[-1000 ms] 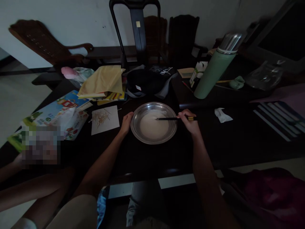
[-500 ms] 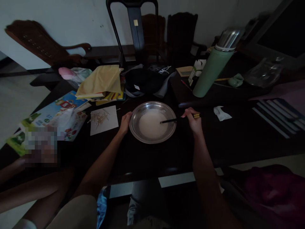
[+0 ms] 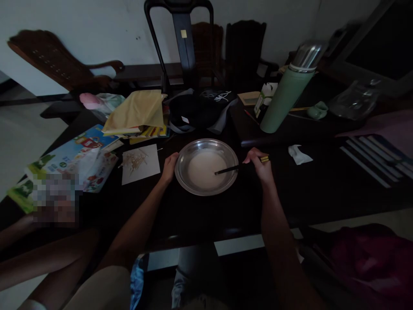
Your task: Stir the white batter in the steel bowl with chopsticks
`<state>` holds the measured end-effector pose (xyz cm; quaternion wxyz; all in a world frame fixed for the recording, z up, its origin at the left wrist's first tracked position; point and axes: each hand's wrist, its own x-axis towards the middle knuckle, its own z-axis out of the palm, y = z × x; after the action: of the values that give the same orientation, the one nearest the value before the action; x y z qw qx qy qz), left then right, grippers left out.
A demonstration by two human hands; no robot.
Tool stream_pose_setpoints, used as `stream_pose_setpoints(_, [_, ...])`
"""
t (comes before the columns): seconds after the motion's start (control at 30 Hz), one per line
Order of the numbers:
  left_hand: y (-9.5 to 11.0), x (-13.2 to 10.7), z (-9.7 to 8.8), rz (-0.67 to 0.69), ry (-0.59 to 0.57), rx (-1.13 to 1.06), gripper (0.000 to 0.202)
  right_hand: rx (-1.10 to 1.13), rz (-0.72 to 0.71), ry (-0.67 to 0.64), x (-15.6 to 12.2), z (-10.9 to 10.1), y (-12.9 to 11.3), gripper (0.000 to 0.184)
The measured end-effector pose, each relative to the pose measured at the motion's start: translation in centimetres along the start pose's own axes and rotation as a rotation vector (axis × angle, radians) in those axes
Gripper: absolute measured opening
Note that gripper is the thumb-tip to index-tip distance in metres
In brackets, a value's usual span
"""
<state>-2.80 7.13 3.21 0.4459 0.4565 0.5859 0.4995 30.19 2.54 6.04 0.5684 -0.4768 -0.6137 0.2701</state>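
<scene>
A round metal basin stands on the dark table, with a whitish liquid inside. My left hand grips the basin's left rim, its fingers partly hidden at the edge. In my right hand is a pair of dark chopsticks with gold-coloured ends, held slantwise over the right rim. Their tips reach into the liquid near the middle. Left of the basin, several cotton swabs lie on a white sheet of paper.
A green thermos stands at the back right near a crumpled tissue and several grey-edged books or folders. Behind the basin lies a black bag, beside a yellow envelope. At left, another person's arm rests near colourful packaging.
The chopstick tips have shifted slightly left and toward me in the liquid, and the chopsticks slant more. My left hand stays at the basin's rim.
</scene>
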Motion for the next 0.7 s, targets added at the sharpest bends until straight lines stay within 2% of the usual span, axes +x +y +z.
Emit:
stream_pose_setpoints(0.1, [0.0,-0.1,0.0,0.009,-0.008,0.011,0.034,-0.021,-0.032,-0.163,0.1,1.1,-0.2,0.045])
stream_pose_setpoints(0.17, [0.0,0.0,0.0,0.017,-0.007,0.017,0.035,-0.052,-0.065,-0.193,0.2,1.6,-0.3,0.042])
stream_pose_setpoints(0.3, [0.1,0.0,0.0,0.022,-0.003,0.027,0.034,-0.063,-0.03,-0.015,0.2,0.6,-0.2,0.049])
stream_pose_setpoints(0.37, [0.2,-0.1,0.0,0.016,0.007,0.022,0.033,-0.022,0.016,0.024,0.1,0.1,-0.3,0.053])
stream_pose_setpoints(0.5, [0.4,-0.2,0.1,0.003,0.019,0.027,0.033,0.012,0.008,-0.17,-0.1,1.0,-0.8,0.048])
stream_pose_setpoints(0.57, [0.3,-0.1,0.1,0.001,0.013,0.022,0.034,-0.02,-0.031,-0.225,0.1,1.6,-0.8,0.045])
stream_pose_setpoints(0.63, [0.3,-0.1,0.1,-0.004,0.011,0.007,0.033,-0.054,-0.045,-0.17,0.2,1.6,-0.6,0.044])
stream_pose_setpoints(0.7, [0.1,0.0,0.1,-0.012,0.016,0.0,0.032,-0.055,-0.019,-0.046,0.3,0.9,-0.3,0.047])
